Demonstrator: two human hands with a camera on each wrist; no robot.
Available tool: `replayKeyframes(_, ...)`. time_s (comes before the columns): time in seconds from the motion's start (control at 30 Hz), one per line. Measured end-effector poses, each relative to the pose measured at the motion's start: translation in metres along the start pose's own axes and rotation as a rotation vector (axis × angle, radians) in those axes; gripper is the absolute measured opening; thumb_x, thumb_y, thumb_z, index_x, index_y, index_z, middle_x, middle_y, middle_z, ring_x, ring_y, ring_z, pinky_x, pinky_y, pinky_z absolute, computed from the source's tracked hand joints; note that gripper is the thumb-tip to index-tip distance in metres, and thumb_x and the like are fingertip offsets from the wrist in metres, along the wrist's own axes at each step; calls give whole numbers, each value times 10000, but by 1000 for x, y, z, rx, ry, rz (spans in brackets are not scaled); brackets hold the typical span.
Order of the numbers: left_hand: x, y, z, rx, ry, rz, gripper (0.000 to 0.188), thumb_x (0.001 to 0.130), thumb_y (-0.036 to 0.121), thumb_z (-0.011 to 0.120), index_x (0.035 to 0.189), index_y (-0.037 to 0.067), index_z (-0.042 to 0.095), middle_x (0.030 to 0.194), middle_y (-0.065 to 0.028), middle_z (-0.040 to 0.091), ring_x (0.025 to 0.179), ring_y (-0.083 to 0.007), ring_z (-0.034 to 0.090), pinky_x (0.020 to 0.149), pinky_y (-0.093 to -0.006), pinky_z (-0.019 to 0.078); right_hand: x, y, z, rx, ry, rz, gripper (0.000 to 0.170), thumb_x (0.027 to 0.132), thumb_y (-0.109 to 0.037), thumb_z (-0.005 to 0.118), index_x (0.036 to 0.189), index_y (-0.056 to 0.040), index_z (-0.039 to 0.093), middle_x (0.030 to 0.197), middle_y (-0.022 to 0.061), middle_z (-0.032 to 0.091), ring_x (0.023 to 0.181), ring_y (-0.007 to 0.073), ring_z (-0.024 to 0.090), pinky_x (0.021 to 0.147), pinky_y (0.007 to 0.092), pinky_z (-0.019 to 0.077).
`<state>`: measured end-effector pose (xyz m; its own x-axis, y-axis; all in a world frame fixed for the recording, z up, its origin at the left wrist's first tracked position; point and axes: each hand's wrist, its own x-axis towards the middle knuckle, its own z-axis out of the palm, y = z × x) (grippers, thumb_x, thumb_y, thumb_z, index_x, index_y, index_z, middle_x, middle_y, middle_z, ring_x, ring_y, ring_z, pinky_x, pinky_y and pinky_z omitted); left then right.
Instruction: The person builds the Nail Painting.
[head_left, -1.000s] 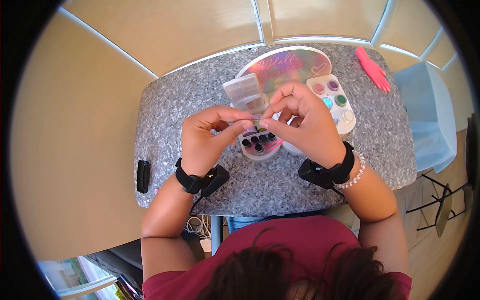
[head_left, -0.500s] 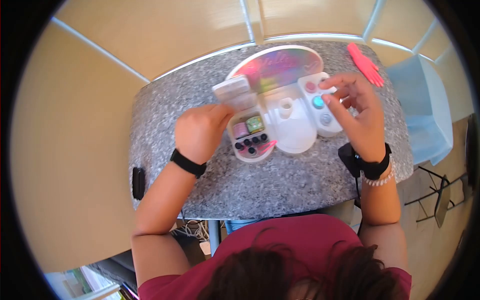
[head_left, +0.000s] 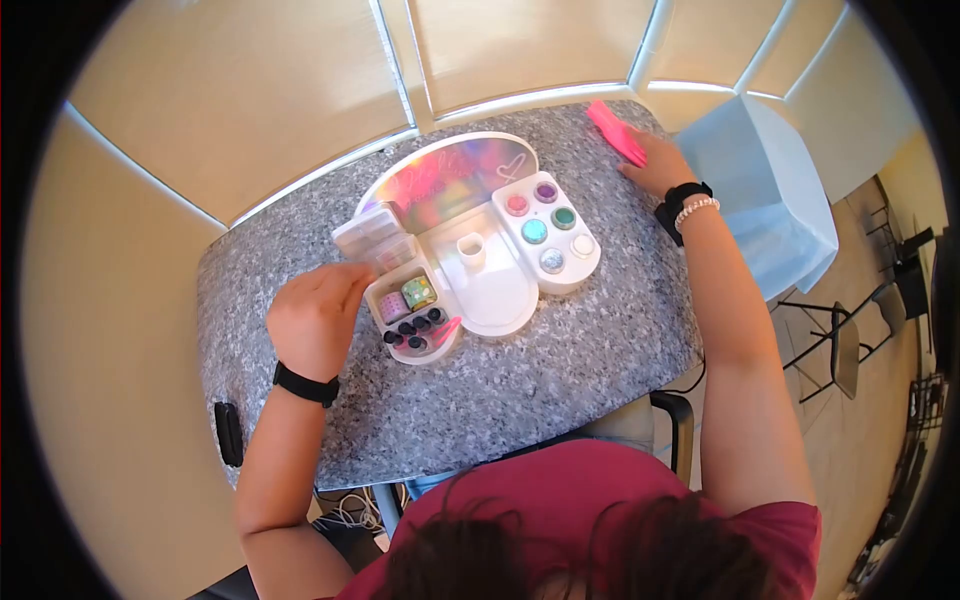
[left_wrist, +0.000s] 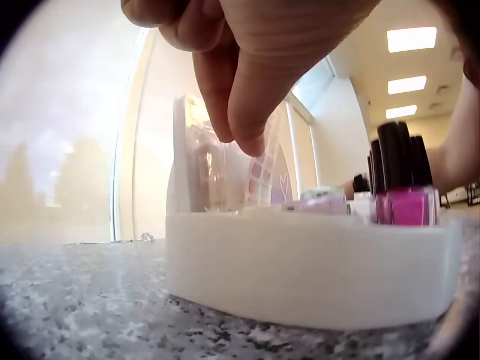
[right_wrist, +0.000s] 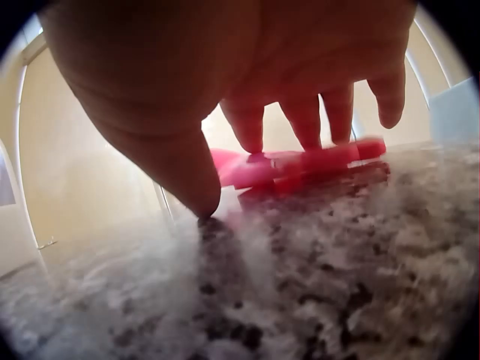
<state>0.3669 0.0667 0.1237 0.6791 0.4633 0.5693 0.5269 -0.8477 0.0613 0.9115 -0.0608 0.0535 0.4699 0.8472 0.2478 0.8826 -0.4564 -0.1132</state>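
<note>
My left hand (head_left: 318,312) bends over the left side of a white nail kit (head_left: 520,315), thumb and fingers pinching together. At those fingertips in the left wrist view is a small sheet with rows of pastel squares (left_wrist: 259,178), beside a raised clear lid (left_wrist: 214,169). Below sit two patterned rolls (head_left: 418,292), several black-capped polish bottles (head_left: 415,342) and pink tweezers (head_left: 445,333). At the table's far right, my right hand (head_left: 662,165) reaches over a pink model hand (head_left: 612,128). Its fingers are spread, tips at the pink piece, thumb down by the tabletop.
The kit's back panel (head_left: 450,175) stands upright behind a white ring-shaped post (head_left: 470,250). Round pots of glitter (head_left: 535,230) fill the right compartment. A black case (head_left: 229,434) lies at the left table edge. A blue-covered object (head_left: 760,190) stands right of the grey speckled table (head_left: 560,370).
Both hands held a small strip together over the kit; they have parted. My right hand has moved far right to the pink model hand. The left went to the kit's left lid.
</note>
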Motion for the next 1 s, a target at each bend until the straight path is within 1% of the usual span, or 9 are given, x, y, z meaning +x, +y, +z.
replayKeyframes(0.2,-4,-23,-21,-254,-121,-362,437,696,270,1017,1033,110,790,1096,-41,803,1077,-278,733,870,-424,557,-3,-16,-12,124,-124,22,816,891,-389,841,1592,-86,555,1528,284,603,1423,452,574,1192,475,480)
replayKeyframes(0.27,-12,-34,-13,-532,-172,-272,928,613,318,1070,1417,84,671,1407,-121,715,1341,-317,640,1078,-454,513,-15,-27,-19,261,-123,133,806,892,-331,840,1604,-89,549,1396,302,684,1335,479,631,1167,482,495)
replayKeyframes(0.3,-17,-36,-6,-529,-171,-282,928,613,318,1070,1417,84,671,1407,-121,715,1341,-317,640,1078,-454,513,-21,-32,-26,261,-128,124,806,892,-331,840,1604,-89,549,1396,302,684,1335,479,631,1167,482,495)
replayKeyframes(0.37,-25,-36,6,-740,-284,-262,1372,576,319,1089,1699,63,345,1661,-181,499,1522,-353,479,1264,-490,380,-35,-53,-53,527,-243,201,783,924,-297,825,1623,-93,536,1349,208,730,1180,312,689,1052,409,544)
replayKeyframes(0.47,-29,-33,11,-970,-387,-347,1521,566,319,1093,1754,51,182,1721,-213,404,1575,-376,415,1319,-507,309,-70,-92,-77,1070,-329,75,698,985,-200,775,1635,-109,537,1342,76,737,1060,123,676,904,296,565)
replayKeyframes(0.6,-31,-18,6,-925,-347,-368,1487,566,306,1094,1737,27,220,1714,-203,413,1578,-370,412,1304,-510,333,-134,-174,-119,1303,-465,-53,725,959,-111,795,1638,-134,541,1373,57,710,975,109,654,834,278,562)
replayKeyframes(0.73,-39,3,1,-887,-318,-357,1478,574,324,1093,1728,10,224,1701,-213,419,1572,-371,416,1295,-508,349,-154,-208,-112,1092,-330,-134,725,956,-162,814,1625,-87,546,1355,91,696,952,127,613,834,294,557)
replayKeyframes(0.87,-49,13,1,-817,-295,-309,1465,598,363,1085,1726,8,220,1697,-233,413,1566,-390,421,1288,-514,364,-155,-224,-99,727,-187,-201,699,927,-267,830,1556,-61,603,1339,246,662,1125,355,690,991,436,565)
replayKeyframes(1.0,-55,20,1,-786,-291,-319,1457,621,381,1075,1730,12,205,1703,-245,400,1574,-399,410,1293,-520,361,-153,-229,-86,522,-87,-261,687,898,-286,838,1514,-64,632,1347,319,633,1252,477,639,1073,510,533)
